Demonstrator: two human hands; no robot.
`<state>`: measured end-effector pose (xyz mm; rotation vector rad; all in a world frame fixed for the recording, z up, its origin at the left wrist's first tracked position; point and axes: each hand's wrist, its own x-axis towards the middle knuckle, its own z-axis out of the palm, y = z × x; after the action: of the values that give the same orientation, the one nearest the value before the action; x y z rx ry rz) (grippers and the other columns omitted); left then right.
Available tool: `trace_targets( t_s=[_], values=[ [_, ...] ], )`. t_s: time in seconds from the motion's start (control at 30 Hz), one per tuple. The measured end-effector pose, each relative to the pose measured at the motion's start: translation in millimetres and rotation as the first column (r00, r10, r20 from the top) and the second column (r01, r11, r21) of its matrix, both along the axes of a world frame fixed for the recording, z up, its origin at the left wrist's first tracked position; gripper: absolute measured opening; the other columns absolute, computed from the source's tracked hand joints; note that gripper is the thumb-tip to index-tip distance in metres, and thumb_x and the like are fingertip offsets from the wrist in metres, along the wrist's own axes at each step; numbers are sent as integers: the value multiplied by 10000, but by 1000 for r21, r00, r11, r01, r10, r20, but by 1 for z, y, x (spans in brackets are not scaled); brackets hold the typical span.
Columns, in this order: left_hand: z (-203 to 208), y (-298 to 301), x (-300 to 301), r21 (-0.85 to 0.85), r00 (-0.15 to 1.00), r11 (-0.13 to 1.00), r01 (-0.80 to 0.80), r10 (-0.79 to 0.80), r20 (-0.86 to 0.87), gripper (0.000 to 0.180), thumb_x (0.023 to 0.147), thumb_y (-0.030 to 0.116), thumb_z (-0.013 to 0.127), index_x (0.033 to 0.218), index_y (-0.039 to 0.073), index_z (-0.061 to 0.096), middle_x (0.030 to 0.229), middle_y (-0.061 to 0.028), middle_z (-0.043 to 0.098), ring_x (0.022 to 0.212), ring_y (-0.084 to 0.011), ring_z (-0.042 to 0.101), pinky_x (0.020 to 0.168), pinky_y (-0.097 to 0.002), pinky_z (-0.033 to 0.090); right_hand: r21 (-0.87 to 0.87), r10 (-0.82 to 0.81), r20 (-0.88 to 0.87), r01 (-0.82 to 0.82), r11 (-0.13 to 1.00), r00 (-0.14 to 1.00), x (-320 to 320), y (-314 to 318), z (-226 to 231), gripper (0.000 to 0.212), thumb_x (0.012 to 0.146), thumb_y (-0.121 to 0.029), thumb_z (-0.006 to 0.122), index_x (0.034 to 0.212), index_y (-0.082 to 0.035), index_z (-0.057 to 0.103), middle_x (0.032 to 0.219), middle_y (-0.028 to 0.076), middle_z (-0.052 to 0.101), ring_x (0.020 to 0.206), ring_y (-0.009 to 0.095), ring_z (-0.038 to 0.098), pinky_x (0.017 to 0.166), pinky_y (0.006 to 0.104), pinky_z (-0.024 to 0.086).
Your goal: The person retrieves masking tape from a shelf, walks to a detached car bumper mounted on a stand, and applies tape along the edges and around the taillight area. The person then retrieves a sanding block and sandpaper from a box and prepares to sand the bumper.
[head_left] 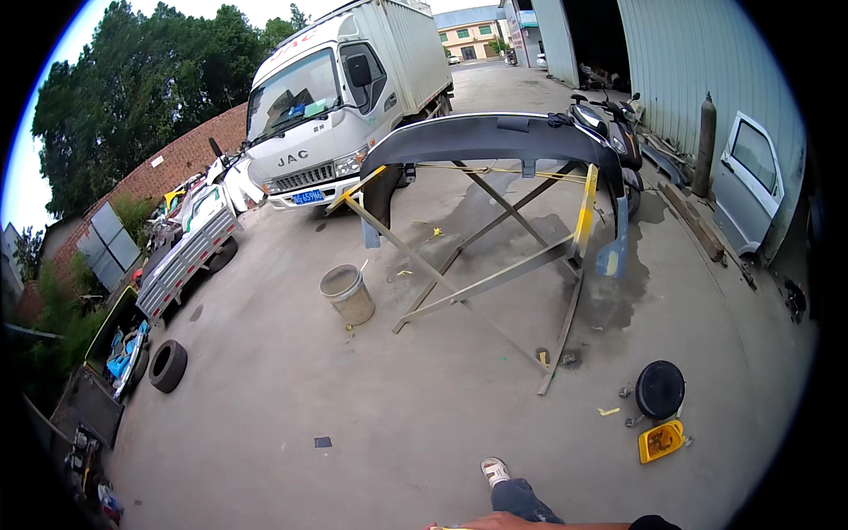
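At the lower edge my right hand (503, 522) shows only in part, its forearm coming in from the right under a black sleeve. Its fingers look closed beside a thin pale-yellow edge, cut off by the picture, which I cannot make out. My left hand is out of view. Ahead, well beyond reach, a dark car bumper cover (477, 139) rests across a crossed-leg metal stand (495, 287) with yellow upper arms. The bumper's right end hangs down, with a bluish-grey patch at its tip.
A dirty bucket (352, 300) stands left of the stand. A round black stool (661, 389) and yellow tray (661, 441) are at right. Farther out are a white truck (305, 159), a loose tyre (168, 366), a scooter (609, 132), a car door (749, 185) and a gas cylinder (705, 146).
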<state>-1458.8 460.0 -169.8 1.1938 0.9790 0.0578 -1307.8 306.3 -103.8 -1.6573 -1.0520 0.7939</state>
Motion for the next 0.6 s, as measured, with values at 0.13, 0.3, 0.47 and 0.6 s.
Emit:
trace_targets(
  t_s=[0.13,0.3,0.47,0.6],
  values=[
    [-1,78,45,-140,994,984,-112,111,-16,300,906,263,596,1047,0,619,871,-58,645,778,-125,588,697,-255,469,12,175,65,-176,984,983,81,91,22,294,822,-255,588,1075,-116,645,909,169,657,850,361,625,754,455,498],
    [42,156,108,-93,969,965,-245,247,15,224,900,216,597,1001,22,642,821,-29,642,703,-100,566,621,-234,439,-89,326,85,-319,944,942,153,199,47,298,817,-278,583,1059,-118,651,925,178,654,873,367,621,759,466,495],
    [11,260,150,-97,935,936,-338,346,82,204,911,202,579,993,24,634,784,-13,622,666,-89,550,586,-227,432,-51,406,96,-403,914,909,198,328,18,292,820,-269,570,1052,-110,648,919,181,654,858,384,619,749,471,495],
    [12,379,182,-126,917,924,-360,376,133,203,914,197,576,994,16,623,780,-9,609,696,-97,544,637,-235,446,-37,415,74,-413,910,907,223,450,6,297,830,-278,554,1060,-112,640,906,191,652,834,396,617,730,471,496]
  ],
)
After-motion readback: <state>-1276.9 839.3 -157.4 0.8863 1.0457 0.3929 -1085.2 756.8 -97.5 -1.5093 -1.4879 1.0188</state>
